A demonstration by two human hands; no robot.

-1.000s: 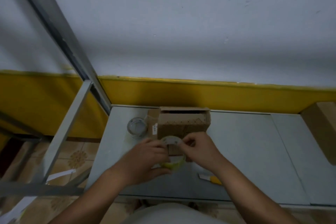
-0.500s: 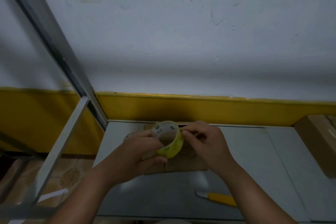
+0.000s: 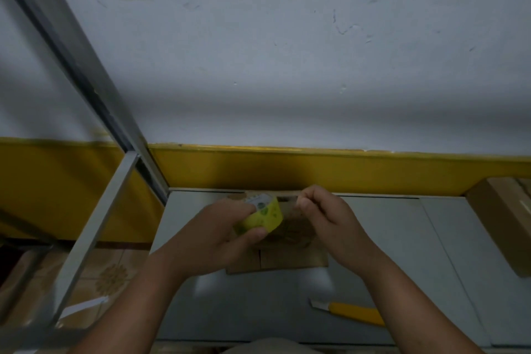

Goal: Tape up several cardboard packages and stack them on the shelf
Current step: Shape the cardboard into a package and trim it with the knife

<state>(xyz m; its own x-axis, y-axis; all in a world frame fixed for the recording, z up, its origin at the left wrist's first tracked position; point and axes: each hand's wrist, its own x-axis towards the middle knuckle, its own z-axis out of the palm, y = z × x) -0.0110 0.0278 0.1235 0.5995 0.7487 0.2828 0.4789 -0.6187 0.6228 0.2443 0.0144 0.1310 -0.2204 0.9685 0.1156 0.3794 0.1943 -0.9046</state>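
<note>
My left hand [image 3: 218, 236] grips a yellow-green roll of tape [image 3: 263, 215], held above a small brown cardboard box [image 3: 287, 256] that sits on the grey shelf board [image 3: 388, 238]. Just right of the roll, my right hand [image 3: 327, 218] has thumb and fingers pinched together, apparently on the free end of the clear tape. Most of the box top is hidden behind both hands. A second cardboard box [image 3: 505, 215] lies at the right edge of the board.
A yellow-handled utility knife [image 3: 350, 312] lies near the front of the board, right of centre. Grey metal shelf uprights [image 3: 86, 72] slant down on the left. The wall behind is white over a yellow band. Tiled floor shows at lower left.
The view tilted upward. Both hands rose with the tape roll, and my right hand has drawn slightly away from the roll to the right.
</note>
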